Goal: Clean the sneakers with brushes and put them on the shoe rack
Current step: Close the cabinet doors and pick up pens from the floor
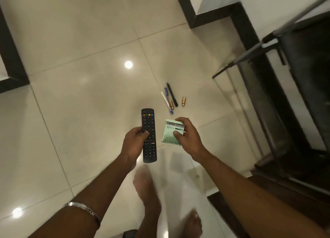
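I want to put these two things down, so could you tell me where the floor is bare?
Bare tiles lie left of the remote, toward the dark skirting, and beyond the pens. Crowded: pens and two batteries ahead of the box; dark furniture right.

Remote (149, 136): black, with a row of red, green, yellow and blue buttons at its top. Box (172, 132): pale green, dark green stripe pattern, dark label band. Beyond the box: white pen (165, 99), blue pen (167, 92), black pen (172, 94), two copper-coloured batteries (183, 101). Floor (80, 59): glossy cream tiles. Wristband (84, 209): silver.
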